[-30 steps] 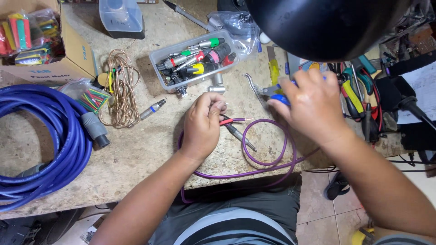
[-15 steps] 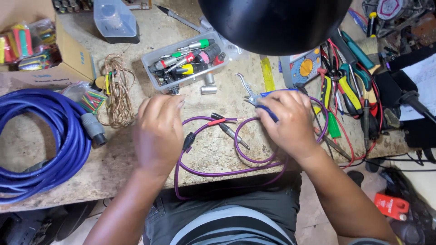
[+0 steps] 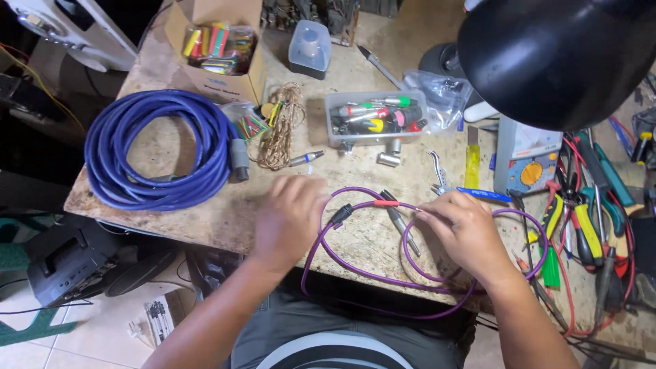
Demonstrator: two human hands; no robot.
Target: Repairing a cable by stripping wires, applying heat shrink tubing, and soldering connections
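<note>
Cluttered bench (image 3: pixel 205 205) under a black lamp (image 3: pixel 557 58). Near front edge, purple cable (image 3: pixel 362 270) looped, loose. Left hand (image 3: pixel 290 215) fingers curled at its black plug (image 3: pixel 342 214); right hand (image 3: pixel 468 232) pinching the cable. Coiling unfinished.

Both bare forearms reach forward from the body, converging slightly. The left hand (image 3: pixel 290 212) lies palm down, fingers curled loosely together, knuckles up. The right hand (image 3: pixel 465 229) sits level with it, well apart, fingers bent and pinched toward its thumb.
</note>
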